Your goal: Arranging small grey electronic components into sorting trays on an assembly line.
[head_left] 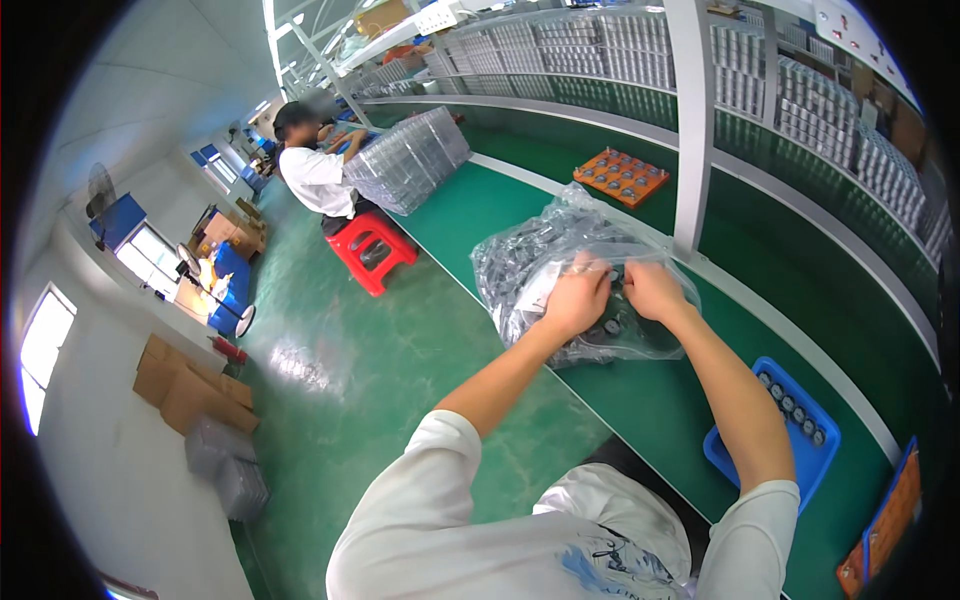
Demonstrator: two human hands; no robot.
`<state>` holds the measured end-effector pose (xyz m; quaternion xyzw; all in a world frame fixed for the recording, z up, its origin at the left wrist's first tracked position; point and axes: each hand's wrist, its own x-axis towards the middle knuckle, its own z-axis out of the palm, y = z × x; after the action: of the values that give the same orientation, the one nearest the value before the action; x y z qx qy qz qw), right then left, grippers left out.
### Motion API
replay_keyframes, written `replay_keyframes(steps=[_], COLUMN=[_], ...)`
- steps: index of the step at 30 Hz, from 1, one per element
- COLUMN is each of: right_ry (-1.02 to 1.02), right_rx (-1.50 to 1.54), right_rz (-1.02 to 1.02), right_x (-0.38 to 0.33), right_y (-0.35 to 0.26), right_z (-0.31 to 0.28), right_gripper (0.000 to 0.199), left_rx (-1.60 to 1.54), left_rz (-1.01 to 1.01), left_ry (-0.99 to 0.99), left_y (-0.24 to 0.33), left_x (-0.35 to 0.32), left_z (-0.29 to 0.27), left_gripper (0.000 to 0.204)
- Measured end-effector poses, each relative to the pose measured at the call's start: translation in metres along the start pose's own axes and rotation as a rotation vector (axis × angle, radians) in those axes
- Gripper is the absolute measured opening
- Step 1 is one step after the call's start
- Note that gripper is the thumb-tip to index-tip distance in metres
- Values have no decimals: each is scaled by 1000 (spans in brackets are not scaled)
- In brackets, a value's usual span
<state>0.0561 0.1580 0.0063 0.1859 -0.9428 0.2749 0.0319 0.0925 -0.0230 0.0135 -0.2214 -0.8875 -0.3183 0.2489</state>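
A large clear plastic bag (515, 250) full of small dark parts lies on the green bench top. My left hand (578, 298) is closed on the bag's film, near a white patch showing through the plastic. Close beside it, my right hand (655, 290) is also closed, fingers curled on the film at the bag's right part. Some round dark parts (612, 326) show through the plastic between and below my hands. The fingertips of both hands are partly hidden.
A blue tray (822, 470) with a row of round parts lies by my right forearm. An orange tray (620, 177) sits beyond the bag, left of a white post (692, 130). Stacked clear trays (410, 165) stand near a seated co-worker (318, 175) on a red stool (368, 248).
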Motion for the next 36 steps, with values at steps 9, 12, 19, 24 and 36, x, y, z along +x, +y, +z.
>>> replay_keyframes(steps=[9, 12, 19, 24, 36], right_ry=[-210, -77, 488, 611, 435], right_rx=[1122, 1374, 794, 143, 201], right_rz=[88, 179, 416, 680, 638], right_x=[-108, -165, -325, -422, -376], right_y=[-21, -7, 75, 107, 7], right_z=[-113, -140, -172, -147, -191], right_gripper=[18, 18, 15, 18, 48], left_rx=[153, 108, -348, -206, -49], left_rz=[-21, 33, 114, -163, 45], left_ry=[-71, -99, -289, -666, -523], left_y=[18, 49, 118, 124, 87], left_x=[10, 7, -17, -15, -17], left_z=[-6, -7, 23, 47, 45], left_gripper=[31, 29, 26, 33, 28])
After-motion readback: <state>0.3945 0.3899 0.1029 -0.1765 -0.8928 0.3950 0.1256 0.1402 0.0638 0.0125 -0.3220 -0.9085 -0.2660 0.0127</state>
